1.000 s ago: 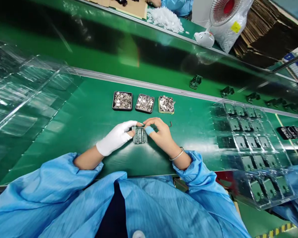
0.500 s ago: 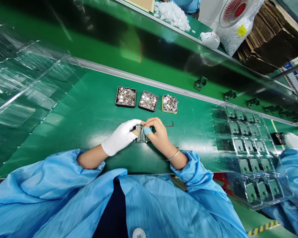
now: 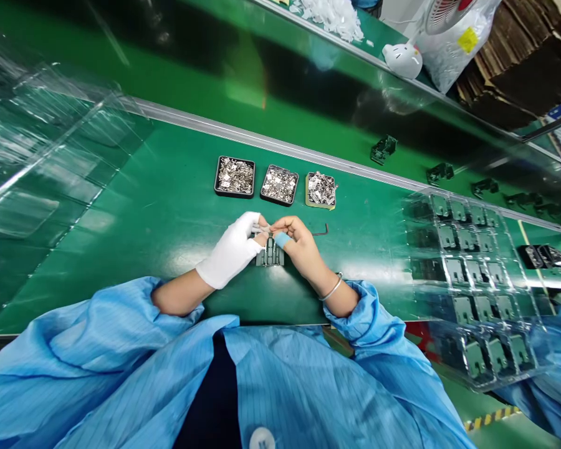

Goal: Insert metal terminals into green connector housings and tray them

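Green slotted part (image 3: 270, 252) lies at the centre of the frame on the green work surface (image 3: 163, 206), its slots running up and down the frame, one end toward the wearer's body; fingers cover its upper edge, so I cannot tell its long axis. At far left are clear plastic trays (image 3: 47, 168). Rightward, the white-gloved left hand (image 3: 234, 248) has bare thumb and fingertips close together at the part's upper left corner; I cannot tell what they pinch. Above centre stands a row of three small boxes (image 3: 234, 194) of metal pieces. The right hand (image 3: 303, 248), its thumb taped blue, bunches its fingertips at the upper right corner, its hold likewise unclear. Just beyond lies an L-shaped rod (image 3: 321, 234); at right, a clear tray (image 3: 505, 380) holds green pieces (image 3: 475, 270).
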### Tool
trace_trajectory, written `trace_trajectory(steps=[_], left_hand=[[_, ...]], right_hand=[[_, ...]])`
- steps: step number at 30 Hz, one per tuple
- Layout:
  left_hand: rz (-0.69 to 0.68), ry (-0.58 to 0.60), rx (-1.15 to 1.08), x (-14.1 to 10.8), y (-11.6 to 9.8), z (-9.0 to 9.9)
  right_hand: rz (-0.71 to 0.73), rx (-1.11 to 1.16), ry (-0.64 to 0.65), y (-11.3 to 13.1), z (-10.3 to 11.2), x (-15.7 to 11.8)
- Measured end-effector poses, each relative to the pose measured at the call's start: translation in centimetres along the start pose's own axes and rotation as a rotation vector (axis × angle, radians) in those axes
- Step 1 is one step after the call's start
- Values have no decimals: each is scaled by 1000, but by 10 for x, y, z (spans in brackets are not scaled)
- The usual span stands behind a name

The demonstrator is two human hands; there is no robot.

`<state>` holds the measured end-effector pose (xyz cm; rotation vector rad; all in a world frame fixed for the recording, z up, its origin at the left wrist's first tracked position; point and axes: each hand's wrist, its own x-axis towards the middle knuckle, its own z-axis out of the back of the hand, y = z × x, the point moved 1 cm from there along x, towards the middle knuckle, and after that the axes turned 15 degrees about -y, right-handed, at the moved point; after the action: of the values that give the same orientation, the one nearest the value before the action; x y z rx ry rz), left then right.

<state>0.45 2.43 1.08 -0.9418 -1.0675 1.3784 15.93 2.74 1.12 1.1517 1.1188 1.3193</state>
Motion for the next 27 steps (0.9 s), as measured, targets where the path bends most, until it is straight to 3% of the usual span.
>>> trace_trajectory(steps=[4, 6, 9, 11, 16, 18, 20, 22, 27], left_hand=[[-197, -93, 246, -1, -9, 0], [-260, -122, 284, -1, -12, 4], [-201, -188, 99, 3, -12, 18], [-102, -255, -79, 9, -10, 32], [45, -344, -235, 18, -7, 55], [69, -322, -197, 18, -6, 56], [73, -258, -102, 16, -3, 54], [24, -181, 54, 14, 0, 49], [-326, 12, 380, 14, 15, 33]], right_hand=[[52, -57, -3, 1, -3, 0], [6, -26, 0, 0, 0, 2], [-73, 99, -85, -4, 14, 6], [12, 66, -116, -6, 26, 5], [340, -445, 253, 1, 32, -17], [356, -498, 266, 6, 29, -11], [307, -457, 177, 11, 28, 17], [219, -433, 17, 15, 33, 65], [-18, -700, -302, 24, 58, 203]])
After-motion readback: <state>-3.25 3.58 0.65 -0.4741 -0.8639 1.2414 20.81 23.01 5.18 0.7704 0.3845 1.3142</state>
